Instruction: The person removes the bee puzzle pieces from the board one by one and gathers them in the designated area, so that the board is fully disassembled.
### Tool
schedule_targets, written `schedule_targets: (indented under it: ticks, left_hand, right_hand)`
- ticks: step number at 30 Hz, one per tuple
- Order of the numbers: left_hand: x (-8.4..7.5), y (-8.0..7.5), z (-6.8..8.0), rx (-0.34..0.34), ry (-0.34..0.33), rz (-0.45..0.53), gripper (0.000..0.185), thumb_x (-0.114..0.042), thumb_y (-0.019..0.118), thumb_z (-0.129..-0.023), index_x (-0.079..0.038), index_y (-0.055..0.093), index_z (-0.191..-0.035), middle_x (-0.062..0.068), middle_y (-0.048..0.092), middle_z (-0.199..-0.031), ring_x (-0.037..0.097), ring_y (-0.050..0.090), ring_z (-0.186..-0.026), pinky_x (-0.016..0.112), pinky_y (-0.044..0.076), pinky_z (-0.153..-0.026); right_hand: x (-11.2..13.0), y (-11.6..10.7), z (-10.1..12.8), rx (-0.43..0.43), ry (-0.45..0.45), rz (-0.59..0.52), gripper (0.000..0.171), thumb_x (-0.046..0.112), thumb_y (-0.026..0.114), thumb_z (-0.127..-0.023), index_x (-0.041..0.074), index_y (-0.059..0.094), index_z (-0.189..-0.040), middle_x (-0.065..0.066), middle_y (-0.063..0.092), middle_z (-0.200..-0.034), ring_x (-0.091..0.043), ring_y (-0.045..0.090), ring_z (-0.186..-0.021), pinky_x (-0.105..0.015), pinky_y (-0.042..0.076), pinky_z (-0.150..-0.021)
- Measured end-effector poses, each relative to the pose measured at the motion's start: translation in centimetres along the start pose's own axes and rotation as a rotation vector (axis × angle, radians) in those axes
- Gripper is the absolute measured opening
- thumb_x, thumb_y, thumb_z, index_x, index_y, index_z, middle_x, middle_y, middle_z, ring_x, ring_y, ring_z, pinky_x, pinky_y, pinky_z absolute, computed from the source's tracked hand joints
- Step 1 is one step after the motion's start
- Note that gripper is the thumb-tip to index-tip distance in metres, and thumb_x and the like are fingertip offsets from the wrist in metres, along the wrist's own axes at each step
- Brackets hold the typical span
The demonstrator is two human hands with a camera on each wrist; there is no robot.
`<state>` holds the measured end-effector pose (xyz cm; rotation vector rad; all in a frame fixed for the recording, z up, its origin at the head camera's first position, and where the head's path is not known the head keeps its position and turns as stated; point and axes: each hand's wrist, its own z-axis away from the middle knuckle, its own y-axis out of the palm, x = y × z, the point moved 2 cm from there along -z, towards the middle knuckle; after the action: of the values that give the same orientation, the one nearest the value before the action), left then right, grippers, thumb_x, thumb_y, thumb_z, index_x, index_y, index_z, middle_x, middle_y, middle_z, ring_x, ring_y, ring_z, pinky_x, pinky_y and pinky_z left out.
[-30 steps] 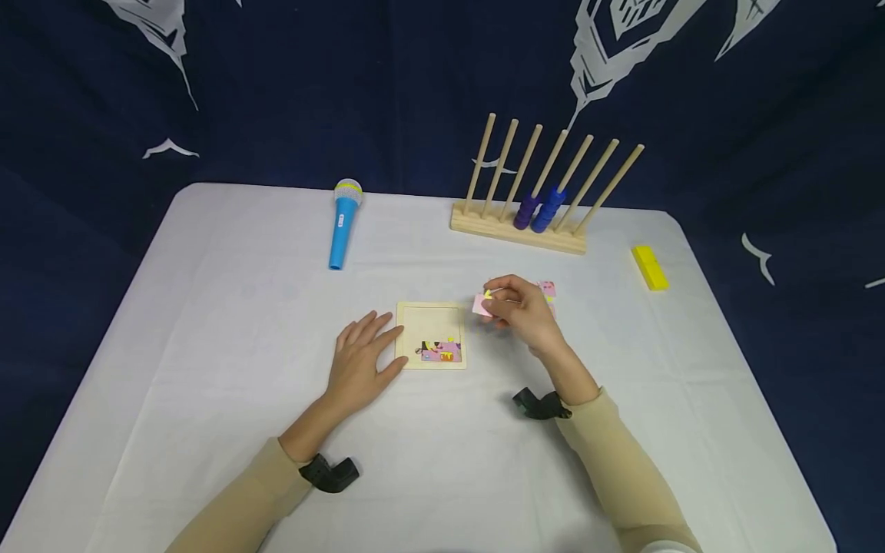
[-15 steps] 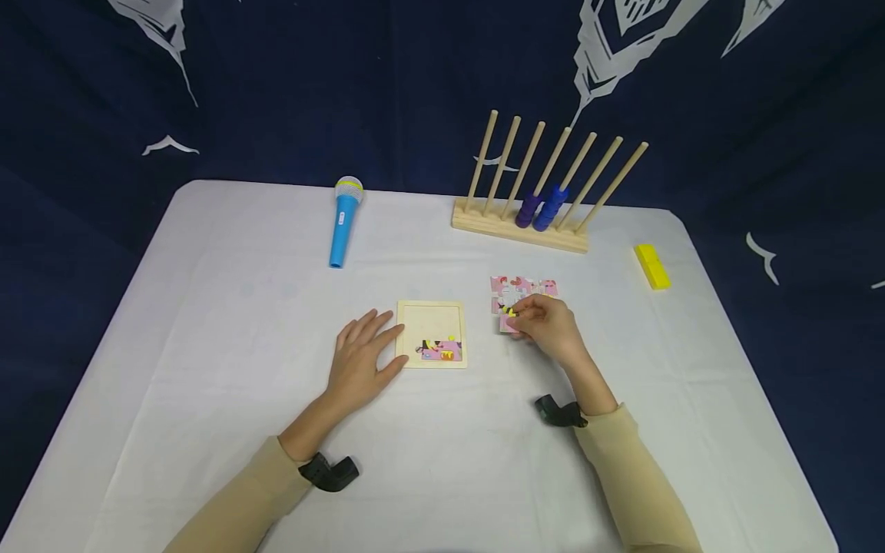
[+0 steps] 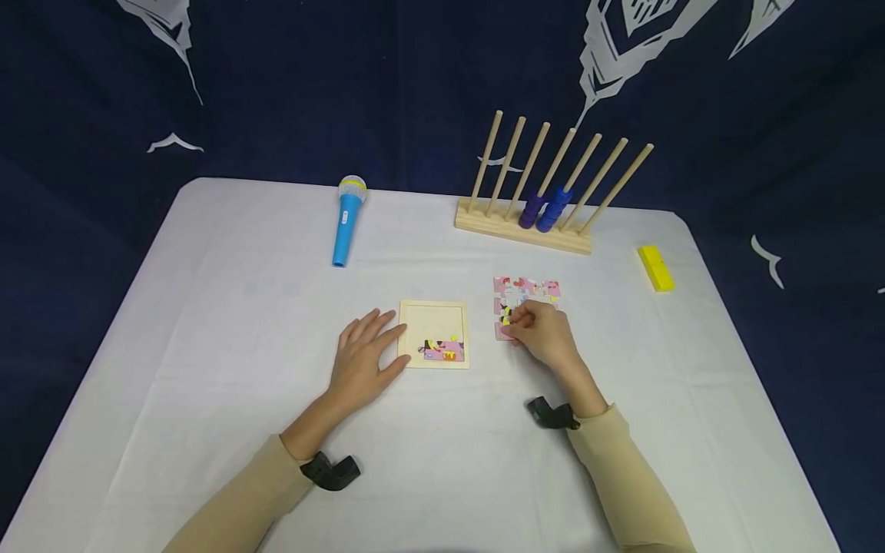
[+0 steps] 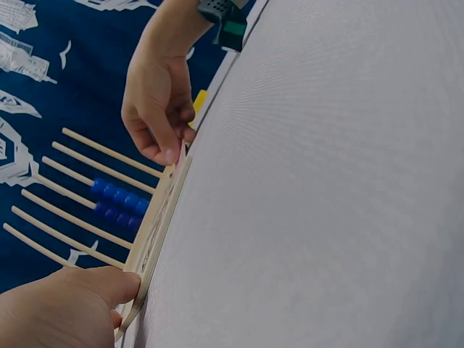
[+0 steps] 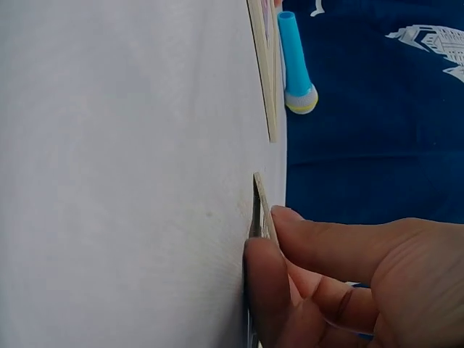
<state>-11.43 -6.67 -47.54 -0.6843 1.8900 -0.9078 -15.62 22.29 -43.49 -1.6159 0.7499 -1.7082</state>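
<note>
A square wooden puzzle tray (image 3: 432,322) lies mid-table, with pink picture pieces (image 3: 444,352) in its lower right part. My left hand (image 3: 359,369) rests at the tray's left edge, fingers spread, thumb and forefinger touching the rim. To the right of the tray, my right hand (image 3: 546,334) pinches a pink puzzle piece (image 3: 503,332) at the lower left of the loose puzzle pieces (image 3: 525,286). In the right wrist view that puzzle piece (image 5: 264,199) is tilted, one edge off the tabletop. The hand hides some of the loose pieces.
Behind the pieces stands a wooden peg rack (image 3: 523,233) with purple and blue beads on two pegs. A blue toy microphone (image 3: 346,230) lies back left, and a yellow block (image 3: 656,269) lies near the right edge. A dark patterned cloth (image 3: 290,92) hangs behind the table.
My right hand has moved right, away from the tray, bringing the puzzle piece down to the lower left of the loose pieces. The left hand has stayed at the tray.
</note>
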Motion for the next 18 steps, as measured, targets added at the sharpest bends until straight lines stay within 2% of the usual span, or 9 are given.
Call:
schedule_targets:
  ticks: [3,7,12,18]
  left_hand:
    - [0.0,0.0,0.0,-0.004,0.001,0.001,0.047,-0.034,0.064,-0.078,-0.012,0.057,-0.118,0.01,0.045,-0.133,0.029,0.028,-0.129,0.051,0.015,-0.102]
    - [0.0,0.1,0.0,-0.003,0.0,0.0,0.047,-0.034,0.064,-0.078,-0.012,0.057,-0.118,0.01,0.045,-0.133,0.029,0.028,-0.129,0.051,0.015,-0.102]
    - [0.0,0.2,0.0,0.002,-0.001,-0.004,0.046,-0.034,0.063,-0.079,-0.013,0.057,-0.119,0.009,0.044,-0.134,0.028,0.028,-0.129,0.05,0.014,-0.103]
    - [0.1,0.1,0.0,-0.006,0.001,-0.008,0.046,-0.033,0.063,-0.079,-0.013,0.057,-0.119,0.009,0.045,-0.133,0.028,0.028,-0.129,0.049,0.015,-0.102]
  right_hand:
    - [0.1,-0.1,0.1,-0.022,-0.005,0.067,0.019,0.021,0.073,-0.072,0.008,0.06,-0.077,-0.002,0.06,-0.062,-0.011,0.053,-0.049,-0.026,0.04,-0.051]
    - [0.2,-0.4,0.3,-0.028,0.011,0.097,0.022,0.025,0.074,-0.071,0.01,0.059,-0.074,0.0,0.058,-0.059,-0.011,0.052,-0.047,-0.026,0.039,-0.049]
    - [0.2,-1.2,0.4,-0.048,-0.002,0.06,0.019,0.023,0.071,-0.074,0.008,0.059,-0.076,-0.003,0.059,-0.059,-0.013,0.054,-0.048,-0.027,0.04,-0.05]
    - [0.6,-1.9,0.3,-0.07,-0.016,-0.023,0.021,0.019,0.07,-0.075,0.006,0.061,-0.088,-0.006,0.059,-0.075,-0.017,0.056,-0.064,-0.027,0.044,-0.057]
